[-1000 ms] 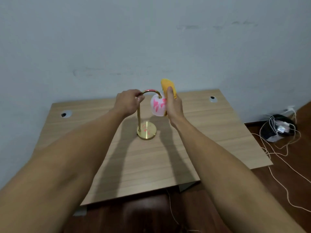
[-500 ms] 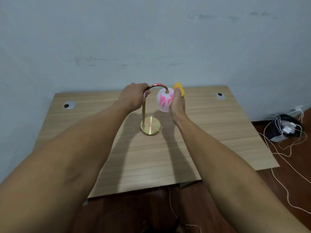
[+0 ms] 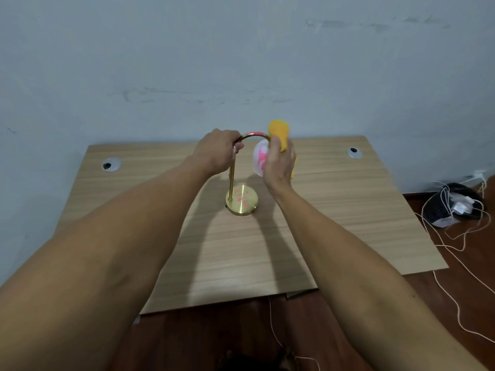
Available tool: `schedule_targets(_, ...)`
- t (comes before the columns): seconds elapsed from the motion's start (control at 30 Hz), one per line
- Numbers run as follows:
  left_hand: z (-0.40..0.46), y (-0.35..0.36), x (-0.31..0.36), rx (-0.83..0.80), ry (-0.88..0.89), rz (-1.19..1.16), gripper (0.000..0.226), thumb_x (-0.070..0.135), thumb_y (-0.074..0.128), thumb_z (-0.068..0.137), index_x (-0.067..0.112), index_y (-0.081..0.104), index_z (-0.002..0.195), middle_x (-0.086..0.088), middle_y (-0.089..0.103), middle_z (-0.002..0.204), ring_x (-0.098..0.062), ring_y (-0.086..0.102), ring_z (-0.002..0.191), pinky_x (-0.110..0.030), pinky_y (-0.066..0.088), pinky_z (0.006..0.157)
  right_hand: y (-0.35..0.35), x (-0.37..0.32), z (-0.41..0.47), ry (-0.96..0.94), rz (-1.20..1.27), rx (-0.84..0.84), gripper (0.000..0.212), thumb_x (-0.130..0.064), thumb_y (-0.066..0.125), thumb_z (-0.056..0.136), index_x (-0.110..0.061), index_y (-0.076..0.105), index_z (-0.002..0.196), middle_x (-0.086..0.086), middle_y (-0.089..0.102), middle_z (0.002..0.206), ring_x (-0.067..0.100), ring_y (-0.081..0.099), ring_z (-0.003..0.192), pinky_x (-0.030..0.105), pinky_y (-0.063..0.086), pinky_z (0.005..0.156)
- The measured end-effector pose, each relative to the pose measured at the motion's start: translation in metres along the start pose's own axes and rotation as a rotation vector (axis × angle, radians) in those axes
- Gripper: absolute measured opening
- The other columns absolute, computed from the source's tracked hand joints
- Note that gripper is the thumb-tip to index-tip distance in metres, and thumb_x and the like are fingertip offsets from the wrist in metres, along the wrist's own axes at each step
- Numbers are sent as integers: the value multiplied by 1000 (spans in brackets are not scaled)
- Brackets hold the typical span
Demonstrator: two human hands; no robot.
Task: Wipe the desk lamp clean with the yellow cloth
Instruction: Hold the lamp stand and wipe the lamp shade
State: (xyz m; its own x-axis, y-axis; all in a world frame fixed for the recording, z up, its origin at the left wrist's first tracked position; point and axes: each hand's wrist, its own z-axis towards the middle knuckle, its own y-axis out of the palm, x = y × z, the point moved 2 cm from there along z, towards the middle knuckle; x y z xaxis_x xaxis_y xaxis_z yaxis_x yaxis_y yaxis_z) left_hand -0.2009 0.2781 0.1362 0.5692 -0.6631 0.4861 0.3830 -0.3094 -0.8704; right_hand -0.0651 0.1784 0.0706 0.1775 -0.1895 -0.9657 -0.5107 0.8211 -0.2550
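Note:
A small brass desk lamp (image 3: 242,200) stands on the wooden desk (image 3: 348,210), with a round base marked with pink smears and a curved neck. Its white shade (image 3: 259,159) also carries pink marks. My left hand (image 3: 218,151) grips the top of the curved neck. My right hand (image 3: 280,163) holds the yellow cloth (image 3: 280,133) against the right side of the shade; the cloth sticks up above my fingers. Most of the shade's right side is hidden by that hand.
A pale wall rises right behind the desk. Two round cable grommets (image 3: 110,165) (image 3: 354,152) sit near the back corners. On the dark floor to the right lies a black bundle with white cables (image 3: 455,204).
My right hand has lifted the yellow cloth from behind the shade up to the top of it. My left hand keeps its hold on the lamp neck.

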Motion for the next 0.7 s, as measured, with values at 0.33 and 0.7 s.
schedule_targets(0.33,0,-1,2,-9,2,-3,23,26,49,103,13,67,97,-10,73,94,-33,66,84,-48,56,80,-7,-1,9,304,324,-13,45,-61,40,83,-28,69,93,-1,70,104,28,66,109,44,51,104)
schedule_targets(0.7,-2,-1,3,-2,-20,-10,21,26,49,102,16,67,100,-11,71,96,-34,63,90,-42,53,79,-16,-15,10,256,328,-70,56,-49,34,91,-20,79,105,-1,79,108,20,72,106,44,54,105)
